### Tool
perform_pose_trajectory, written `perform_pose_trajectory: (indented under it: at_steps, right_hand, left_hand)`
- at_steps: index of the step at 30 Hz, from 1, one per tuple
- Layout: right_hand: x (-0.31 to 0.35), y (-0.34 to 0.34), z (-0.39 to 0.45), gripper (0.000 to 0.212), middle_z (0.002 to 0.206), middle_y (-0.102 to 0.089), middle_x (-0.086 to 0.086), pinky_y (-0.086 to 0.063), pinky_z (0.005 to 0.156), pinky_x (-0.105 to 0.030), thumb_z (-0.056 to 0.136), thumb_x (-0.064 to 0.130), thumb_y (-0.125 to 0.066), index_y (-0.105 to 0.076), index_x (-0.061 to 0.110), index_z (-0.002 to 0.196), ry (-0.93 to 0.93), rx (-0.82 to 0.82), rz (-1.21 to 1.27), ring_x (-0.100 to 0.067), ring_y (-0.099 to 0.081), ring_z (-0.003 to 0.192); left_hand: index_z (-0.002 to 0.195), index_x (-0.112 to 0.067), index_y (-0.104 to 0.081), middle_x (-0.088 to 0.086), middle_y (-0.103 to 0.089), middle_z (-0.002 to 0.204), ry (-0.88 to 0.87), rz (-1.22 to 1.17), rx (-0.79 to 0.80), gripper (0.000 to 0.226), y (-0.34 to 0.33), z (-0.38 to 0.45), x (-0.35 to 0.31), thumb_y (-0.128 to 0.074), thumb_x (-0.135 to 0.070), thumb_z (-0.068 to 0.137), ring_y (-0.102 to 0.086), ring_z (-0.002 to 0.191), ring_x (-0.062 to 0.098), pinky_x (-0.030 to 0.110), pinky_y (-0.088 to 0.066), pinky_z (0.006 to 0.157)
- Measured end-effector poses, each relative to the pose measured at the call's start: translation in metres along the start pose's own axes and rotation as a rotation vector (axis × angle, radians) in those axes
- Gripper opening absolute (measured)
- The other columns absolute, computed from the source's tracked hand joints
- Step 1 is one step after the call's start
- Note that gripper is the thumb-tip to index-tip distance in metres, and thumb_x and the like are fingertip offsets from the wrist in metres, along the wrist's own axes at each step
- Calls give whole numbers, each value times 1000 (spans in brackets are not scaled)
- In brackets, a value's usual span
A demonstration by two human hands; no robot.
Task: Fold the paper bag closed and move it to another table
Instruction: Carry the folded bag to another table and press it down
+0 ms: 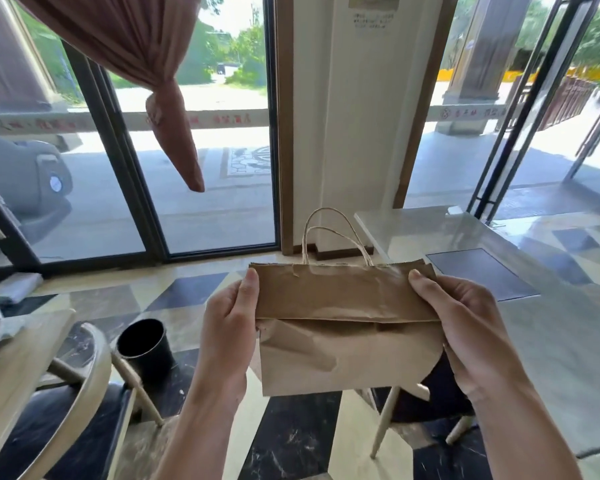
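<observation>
Between both grips, left hand (227,327) and right hand (465,327) clasp the bag (347,327) aloft, top already folded; carrying to the bench (413,230) ahead-right remains.

Bright daylight thru the tall glass doors (125,188) ahead of me, w/ a pink tied-back curtain (160,81) over them. Cream pillar (357,133) in the middle. Checkered marble floor (291,441) below. White table (465,237) at right, black bin (146,344) and wooden chair (80,386) at left.
</observation>
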State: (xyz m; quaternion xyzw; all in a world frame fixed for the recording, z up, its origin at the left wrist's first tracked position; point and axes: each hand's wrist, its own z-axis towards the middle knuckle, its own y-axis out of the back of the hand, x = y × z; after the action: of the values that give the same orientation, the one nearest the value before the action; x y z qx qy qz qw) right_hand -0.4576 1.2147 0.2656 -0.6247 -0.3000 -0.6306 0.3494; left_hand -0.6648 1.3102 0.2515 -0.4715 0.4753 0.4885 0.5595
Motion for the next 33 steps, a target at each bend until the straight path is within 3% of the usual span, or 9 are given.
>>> perform_pose_trajectory:
  at_steps: [10,18,21,22,26,29,33]
  right_hand:
    - [0,-17,196,33,59,-70,1,-49,45,-19,95,23,-61,-79,13,69,42,-2,-13,-7,-65,53]
    - [-9,-19,311,26,67,-74,0,-49,60,-28,93,29,-63,-80,16,78,34,-102,-78,-10,-67,64]
    - [-20,-14,353,29,72,-71,-10,-47,69,-34,91,35,-65,-79,11,82,35,-179,-90,-18,-63,69]
    - [-24,-14,367,38,71,-63,-16,-44,71,-36,88,41,-67,-76,5,85,45,-202,-104,-22,-58,70]
    - [-42,-8,423,80,83,-49,-6,-31,75,-37,74,63,-68,-56,-14,92,85,-314,-123,-21,-43,78]
    - [-50,-2,456,67,75,-60,-25,-37,76,-38,81,55,-69,-62,-11,90,77,-438,-104,-24,-50,76]
    - [-56,11,480,87,73,-49,-34,-29,70,-40,75,64,-68,-47,-18,96,68,-649,-142,-28,-42,70]
  left_hand:
    - [88,-5,-67,9,-55,79,5,29,7,44,-85,173,16,-42,-40,98,-51,73,24,38,-40,66]
    - [89,14,-53,7,-50,75,-9,-7,97,57,-145,294,40,-45,-41,97,-44,69,23,41,-34,64]
    - [83,12,-53,5,-48,79,-6,-40,186,56,-173,340,51,-44,-41,98,-42,72,22,41,-32,65]
    - [81,12,-53,5,-47,78,-8,-49,223,56,-183,357,55,-44,-40,98,-41,72,22,41,-31,64]
    - [78,12,-50,5,-47,77,-20,-64,345,56,-231,430,77,-44,-40,98,-41,70,22,39,-31,63]
    - [78,10,-49,7,-48,76,10,-67,504,58,-271,481,94,-44,-45,97,-43,70,24,41,-31,64]
    - [80,8,-52,3,-46,78,48,-46,720,66,-333,527,107,-45,-57,89,-41,73,21,40,-35,66]
